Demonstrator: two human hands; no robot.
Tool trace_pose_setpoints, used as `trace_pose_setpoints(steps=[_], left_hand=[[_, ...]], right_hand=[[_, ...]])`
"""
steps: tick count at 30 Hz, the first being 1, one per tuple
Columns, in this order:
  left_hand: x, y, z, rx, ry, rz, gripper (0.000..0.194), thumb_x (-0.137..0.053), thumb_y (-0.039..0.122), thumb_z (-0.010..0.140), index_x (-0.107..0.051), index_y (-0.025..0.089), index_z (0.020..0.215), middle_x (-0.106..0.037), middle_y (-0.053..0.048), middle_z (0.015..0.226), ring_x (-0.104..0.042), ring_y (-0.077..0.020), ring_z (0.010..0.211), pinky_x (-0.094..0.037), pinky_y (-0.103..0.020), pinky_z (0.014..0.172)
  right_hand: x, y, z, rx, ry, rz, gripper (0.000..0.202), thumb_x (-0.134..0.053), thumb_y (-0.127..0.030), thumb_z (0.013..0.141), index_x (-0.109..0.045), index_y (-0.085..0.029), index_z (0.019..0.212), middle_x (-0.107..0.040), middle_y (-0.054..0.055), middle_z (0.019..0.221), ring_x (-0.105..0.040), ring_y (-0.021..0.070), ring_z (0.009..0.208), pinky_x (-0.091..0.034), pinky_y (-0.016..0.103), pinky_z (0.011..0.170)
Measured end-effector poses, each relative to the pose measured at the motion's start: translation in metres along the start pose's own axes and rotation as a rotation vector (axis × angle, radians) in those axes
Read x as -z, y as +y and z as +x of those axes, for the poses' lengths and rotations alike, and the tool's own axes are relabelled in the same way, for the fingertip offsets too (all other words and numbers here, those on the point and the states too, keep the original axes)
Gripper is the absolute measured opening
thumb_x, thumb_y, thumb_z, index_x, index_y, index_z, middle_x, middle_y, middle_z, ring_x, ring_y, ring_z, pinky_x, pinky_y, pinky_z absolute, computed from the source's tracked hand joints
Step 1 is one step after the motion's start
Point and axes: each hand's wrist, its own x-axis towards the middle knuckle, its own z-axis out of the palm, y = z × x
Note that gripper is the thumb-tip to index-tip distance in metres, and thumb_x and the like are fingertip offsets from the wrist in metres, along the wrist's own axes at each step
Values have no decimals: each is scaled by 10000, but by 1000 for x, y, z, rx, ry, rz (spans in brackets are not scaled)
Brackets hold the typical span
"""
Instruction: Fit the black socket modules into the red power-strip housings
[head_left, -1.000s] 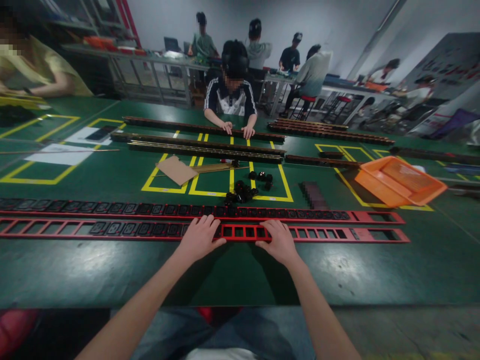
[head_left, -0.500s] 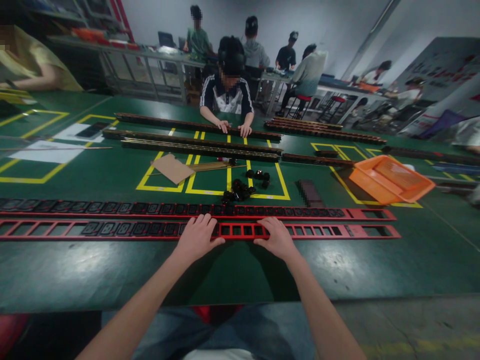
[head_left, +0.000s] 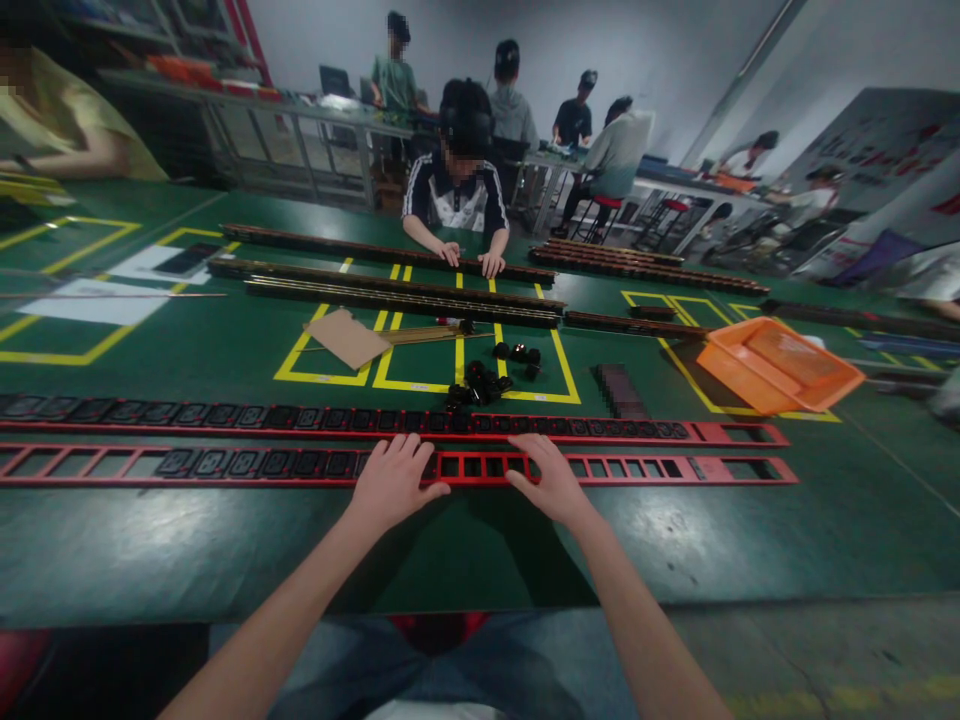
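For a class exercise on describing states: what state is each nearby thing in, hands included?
Nearer red frame: partly filled with black sockets.
Farther red frame: mostly filled.
Left hand: spread across the nearer red frame; grip unclear.
Right hand: thumb and fingers apart, at the nearer red frame; grip unclear.
Loose black parts: scattered.
Cardboard piece: lying flat.
Orange bin: open-topped.

Assembly workshop. One green tabletop (head_left: 750, 530), marked with yellow outlines (head_left: 460, 350). On it: red slotted strips (head_left: 484, 482), dark rails (head_left: 405, 305), orange bin (head_left: 784, 365). Beyond it: metal-legged benches (head_left: 349, 121), red-seated stools (head_left: 607, 202), several people (head_left: 622, 150) at work.
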Motion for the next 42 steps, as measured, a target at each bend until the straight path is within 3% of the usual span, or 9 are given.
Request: trace_pose_setpoints(steps=[5,7,11,16,23,28,31,36,42], left_hand=[[1,1,0,-4,9,15,514,-557,645,824,-591,225,1118,-589,-89,1067,-503,-283,1025,-353,-405,859],[1,2,-1,1,17,19,504,-544,645,832,-594,224,1104,-590,-90,1059,-504,-286,1026,-355,-407,852],[1,3,-1,19,29,13,491,-540,647,833,-600,222,1071,-592,-92,1057,-508,-283,1020,-361,-406,842],[0,4,-1,21,47,19,457,-554,621,834,-604,219,1045,-590,-87,1048,-512,-277,1015,-365,-404,852],[0,3,-2,15,58,25,508,-509,658,843,-605,219,1079,-593,-92,1049,-513,-278,1009,-365,-405,849],[1,4,-2,24,58,27,506,-497,667,845,-608,221,1058,-591,-94,1035,-511,-279,1007,-362,-401,837],[0,4,-2,29,57,14,493,-513,656,842,-608,224,1058,-592,-95,1043,-511,-281,1016,-356,-401,845],[-1,4,-2,34,45,1,513,-502,657,846,-605,230,1113,-598,-100,1060,-508,-286,1030,-356,-411,853],[-3,4,-2,32,47,31,518,-500,660,847,-598,229,1117,-601,-96,1051,-513,-291,1032,-358,-414,851]], right_hand=[[-2,-13,58,41,163,12,381,-572,-243,897,-581,-234,1278,-614,102,1211,-540,268,1179,-444,477,1017],[-7,-17,88,-3,108,-6,375,-554,-229,904,-587,-232,1278,-615,94,1221,-581,245,1119,-470,428,980],[-22,-30,135,-118,-140,-187,299,-555,-301,927,-626,-237,1211,-657,77,1183,-616,225,1064,-475,353,927],[-47,-45,157,-237,-174,-243,399,-675,-551,808,-635,-217,1021,-710,98,975,-651,272,949,-477,381,851],[-63,-38,157,-290,-56,-41,311,-658,-315,787,-587,-205,1070,-687,93,944,-642,278,925,-464,421,856],[-60,-25,144,-254,34,277,346,-487,-327,866,-556,-187,1174,-663,43,925,-621,178,816,-513,314,748],[-58,-18,131,-225,49,464,412,-416,-332,891,-522,-208,1269,-655,63,1069,-617,154,775,-524,284,659],[-53,-13,106,-228,81,1006,453,-558,-378,835,-559,-276,1276,-599,52,1216,-619,159,823,-546,316,726],[-40,-29,78,-243,106,1183,473,-651,-349,777,-561,-290,1238,-604,48,1162,-631,191,884,-539,336,737]])
